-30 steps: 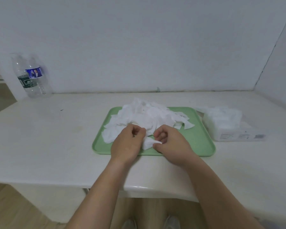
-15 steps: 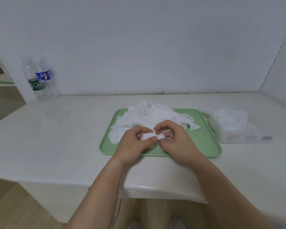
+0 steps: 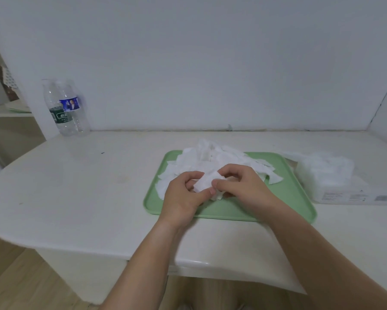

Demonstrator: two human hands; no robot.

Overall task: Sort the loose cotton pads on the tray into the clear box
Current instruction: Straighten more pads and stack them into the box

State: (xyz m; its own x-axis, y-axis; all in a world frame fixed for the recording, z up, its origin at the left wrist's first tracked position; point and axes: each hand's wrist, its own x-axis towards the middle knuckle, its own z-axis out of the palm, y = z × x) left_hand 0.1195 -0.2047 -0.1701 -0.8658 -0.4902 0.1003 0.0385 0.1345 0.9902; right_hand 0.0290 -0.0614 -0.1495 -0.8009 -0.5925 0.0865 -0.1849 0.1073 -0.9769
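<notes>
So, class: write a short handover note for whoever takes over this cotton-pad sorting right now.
Left hand and right hand both pinch a small stack of pads over the green tray.
A loose pile lies on the tray's far half.
The clear box sits on the table right of the tray, white pads inside.
Done: one stack gathered.
Left: box it, then sort the pile.

Label print on the clear box (image 3: 331,182) is too small to read.
</notes>
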